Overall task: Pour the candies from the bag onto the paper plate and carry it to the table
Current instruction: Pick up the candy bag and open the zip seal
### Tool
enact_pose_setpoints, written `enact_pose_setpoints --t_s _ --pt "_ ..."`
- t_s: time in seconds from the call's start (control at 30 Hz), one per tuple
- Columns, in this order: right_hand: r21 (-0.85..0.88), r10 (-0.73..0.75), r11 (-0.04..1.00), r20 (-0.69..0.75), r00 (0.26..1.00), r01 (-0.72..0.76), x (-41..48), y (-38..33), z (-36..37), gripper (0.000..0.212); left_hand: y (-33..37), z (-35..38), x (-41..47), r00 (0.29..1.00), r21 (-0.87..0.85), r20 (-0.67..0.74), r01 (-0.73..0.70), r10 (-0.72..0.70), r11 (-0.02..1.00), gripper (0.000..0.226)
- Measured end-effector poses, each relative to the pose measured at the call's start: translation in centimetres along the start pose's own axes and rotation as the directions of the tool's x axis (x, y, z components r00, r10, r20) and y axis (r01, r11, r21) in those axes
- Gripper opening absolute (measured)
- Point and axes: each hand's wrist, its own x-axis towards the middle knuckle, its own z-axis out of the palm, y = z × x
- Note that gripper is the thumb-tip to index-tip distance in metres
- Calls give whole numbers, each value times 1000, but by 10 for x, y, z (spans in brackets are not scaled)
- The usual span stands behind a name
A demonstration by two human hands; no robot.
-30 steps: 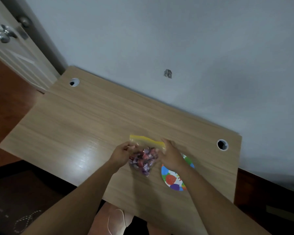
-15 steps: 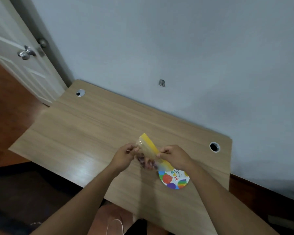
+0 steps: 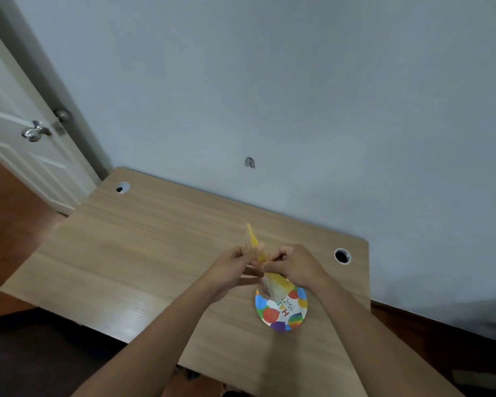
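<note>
Dim, even indoor lighting with a cool grey cast; no direct source is visible. A pale sheen marks the wooden desk [image 3: 132, 253] near its front-left edge. Soft shadows lie under the forearms and beside the paper plate [image 3: 281, 309]. Motion blur smears the yellow-topped bag [image 3: 255, 247] and both hands. Wide-angle distortion bends the door [image 3: 15, 138] and wall toward the edges; the lower corners fall nearly black.

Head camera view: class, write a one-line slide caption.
Both hands, left hand and right hand, grip the yellow-topped bag above the paper plate.
</note>
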Motion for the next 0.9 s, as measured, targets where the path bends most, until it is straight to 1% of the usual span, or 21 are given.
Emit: enact_pose_setpoints --t_s 0.07,0.13,0.27,0.3,0.37,0.4,0.47,0.53,0.63,0.73,0.77,0.8,0.87,0.9 --pt "13 -26 1000 -15 1000 26 -7 -3 -6 31 2 7 3 1000 -16 15 -24 25 1000 31" --pt "25 -43 999 -12 999 43 -15 -5 -12 38 3 8 7 999 -34 27 -28 29 999 23" --pt "137 -24 990 -5 1000 24 -29 -7 -19 42 5 11 7 999 -134 46 19 -13 991 14" --pt "173 -14 985 4 1000 13 -32 -6 -20 44 5 12 6 998 -150 50 31 -24 988 18" --pt "260 1 966 23 1000 -7 -35 -3 -21 48 6 17 3 998 -171 61 36 -26 985 32" --pt "283 15 959 16 1000 -18 -36 -1 -20 49 5 19 3 998 -181 59 42 -32 983 33" --pt "299 41 954 -12 999 -35 -34 0 -20 45 1 21 6 998 -212 36 50 -43 976 24" --pt "324 66 945 -36 997 -51 -33 0 -19 41 -3 23 10 999 -215 12 35 -33 976 28" --pt "303 107 950 -102 989 -71 -32 -2 -14 46 -3 25 11 1000 -168 -22 5 -8 986 29" --pt "253 142 963 -180 973 -93 -27 -5 -7 34 5 27 6 998 -111 -62 -21 14 994 26" --pt "273 162 957 -205 965 -103 -26 -7 -6 28 8 27 5 997 -99 -79 -29 21 995 26" --pt "331 188 938 -230 955 -105 -22 -6 -6 22 12 26 3 995 -102 -101 -34 23 994 26" --pt "409 232 906 -266 936 -109 -19 -7 -6 17 16 24 -2 988 -111 -155 -43 25 993 28" --pt "353 208 931 -306 929 -92 -17 -7 -7 19 17 24 -4 982 -77 -186 -54 39 996 25"
